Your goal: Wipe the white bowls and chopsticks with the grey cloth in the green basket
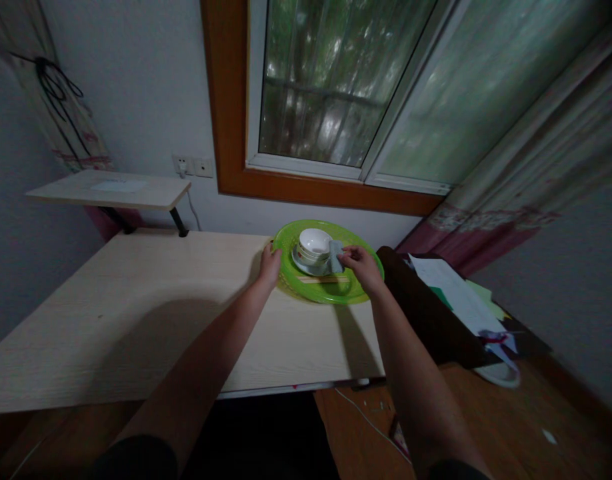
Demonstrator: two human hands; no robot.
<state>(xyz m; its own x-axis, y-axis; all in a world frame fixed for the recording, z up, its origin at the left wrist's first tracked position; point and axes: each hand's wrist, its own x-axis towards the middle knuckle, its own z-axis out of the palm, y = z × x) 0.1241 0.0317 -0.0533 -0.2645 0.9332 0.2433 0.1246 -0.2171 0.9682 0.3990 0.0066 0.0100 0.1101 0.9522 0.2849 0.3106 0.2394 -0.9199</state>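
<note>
One bowl stack (313, 250) — just left of the right hand (362, 264), the nearer, which pinches a cloth (336, 257); left hand (270, 264) grips tray (331, 294).

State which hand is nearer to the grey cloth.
Right. The right hand pinches the right edge of the grey cloth; the left hand is at the left rim of the green tray, with the stacked bowls between.

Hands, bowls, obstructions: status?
Left hand at left rim of green basin. Right hand pinching gray cloth. White bowls stacked inside the basin. Nothing visibly blocking either hand.
</note>
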